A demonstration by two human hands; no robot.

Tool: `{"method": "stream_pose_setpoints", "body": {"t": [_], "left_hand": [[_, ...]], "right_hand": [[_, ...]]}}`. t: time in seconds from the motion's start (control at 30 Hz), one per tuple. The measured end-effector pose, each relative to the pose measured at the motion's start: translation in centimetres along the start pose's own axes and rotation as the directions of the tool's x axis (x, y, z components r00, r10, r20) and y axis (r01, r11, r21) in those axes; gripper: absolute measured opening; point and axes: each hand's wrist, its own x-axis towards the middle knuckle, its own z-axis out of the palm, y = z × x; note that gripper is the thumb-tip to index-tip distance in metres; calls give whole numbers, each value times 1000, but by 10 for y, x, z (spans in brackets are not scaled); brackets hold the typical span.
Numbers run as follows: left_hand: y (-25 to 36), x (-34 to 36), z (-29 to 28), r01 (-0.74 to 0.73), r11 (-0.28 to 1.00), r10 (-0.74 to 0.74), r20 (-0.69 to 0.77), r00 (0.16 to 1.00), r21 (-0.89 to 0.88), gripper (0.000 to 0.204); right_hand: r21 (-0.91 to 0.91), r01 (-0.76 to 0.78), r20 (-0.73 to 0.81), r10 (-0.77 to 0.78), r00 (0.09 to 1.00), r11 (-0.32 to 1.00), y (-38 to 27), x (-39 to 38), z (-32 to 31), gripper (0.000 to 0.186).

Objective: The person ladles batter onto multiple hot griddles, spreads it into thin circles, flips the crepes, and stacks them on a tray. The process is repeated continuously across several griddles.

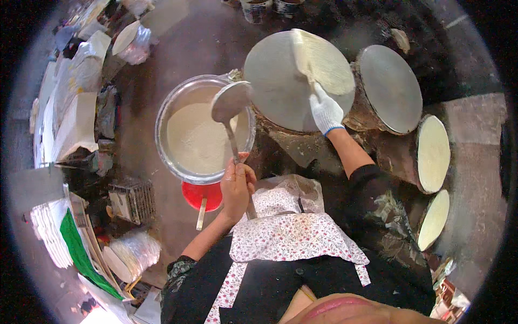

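Observation:
My bare left hand [240, 183] is closed round the long handle of a metal ladle [226, 102], whose round bowl is raised over the rim of a steel basin of pale batter [191, 137]. My right hand [326, 110], in a white knit glove, grips the edge of a thin pale sheet [307, 56] that is lifted and folded back at the left side of a pale round on the large round griddle [270, 75]. A red tub [191, 200] with a flat stick [200, 216] across it sits partly under the basin.
A bare griddle [388, 89] and two pale-covered rounds [433, 154] [431, 221] stand at the right. Stacked white sheets [75, 124], wrapped bundles [137, 254], a wire rack [129, 201] and a green cloth [81, 248] line the left. Pots [256, 11] stand at the far top.

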Motion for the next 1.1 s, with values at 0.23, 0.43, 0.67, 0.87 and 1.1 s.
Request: {"method": "stream_pose_setpoints", "body": {"t": [0.23,0.43,0.67,0.87,1.1], "left_hand": [[1,-6,14,37,996,-42,-60,997,-79,29],[-2,-11,43,50,992,-59,-87,994,-112,29],[-6,-22,82,8,999,-16,-218,976,-36,28],[-11,-34,126,51,992,-84,-290,953,-120,27],[-14,-39,170,56,990,-103,-396,913,-128,27]], "right_hand": [[77,-9,-124,18,992,997,27,1,3,47],[-79,200,-48,-204,978,977,7,7,-22,42],[-144,390,74,-383,921,910,31,34,-18,46],[-181,362,5,-367,930,915,63,52,-43,39],[-46,684,155,-672,725,728,68,73,-40,38]]}}
